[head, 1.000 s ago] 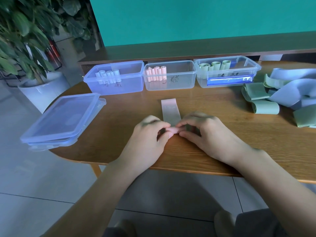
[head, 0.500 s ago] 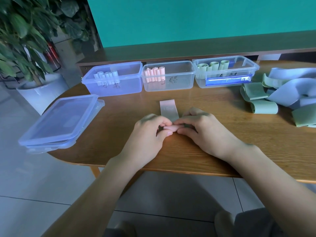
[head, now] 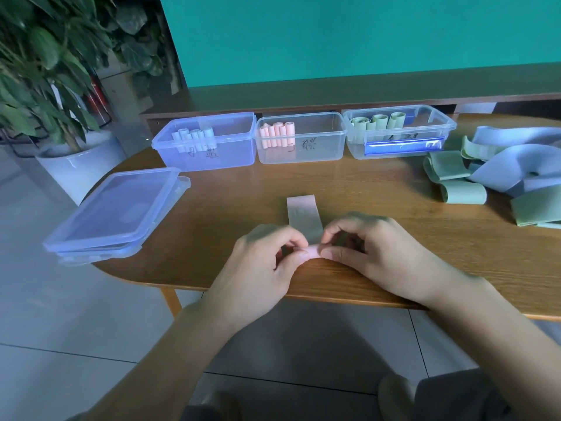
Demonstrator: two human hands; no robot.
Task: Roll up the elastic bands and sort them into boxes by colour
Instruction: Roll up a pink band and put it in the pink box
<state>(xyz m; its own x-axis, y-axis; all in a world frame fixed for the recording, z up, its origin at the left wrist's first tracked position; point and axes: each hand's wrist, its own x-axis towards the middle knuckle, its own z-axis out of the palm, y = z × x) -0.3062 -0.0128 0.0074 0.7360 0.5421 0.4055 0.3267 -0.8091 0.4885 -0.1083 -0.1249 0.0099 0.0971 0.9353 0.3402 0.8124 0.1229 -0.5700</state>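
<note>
Dark handwritten marks sit on the front walls of the three boxes, but none can be read; faint print on the pink band (head: 304, 214) is equally illegible. The middle box (head: 301, 138), taken as landmark, holds pink rolls (head: 277, 133) standing in its left end. Left of it, just beside, the bluish box (head: 208, 141) holds pale blue rolls (head: 194, 138); right of it, the third box (head: 399, 130) holds green rolls (head: 375, 121). Directly in front of the middle box, nearer the table's (head: 379, 278) edge, the pink band lies flat with its near end rolled. The left hand (head: 261, 268) and right hand (head: 373, 253) meet there, thumbs and curled fingertips pinching the rolled end from either side. Far right of the middle box lie loose green and blue bands (head: 498, 174); front-left, stacked lids (head: 117, 212).
</note>
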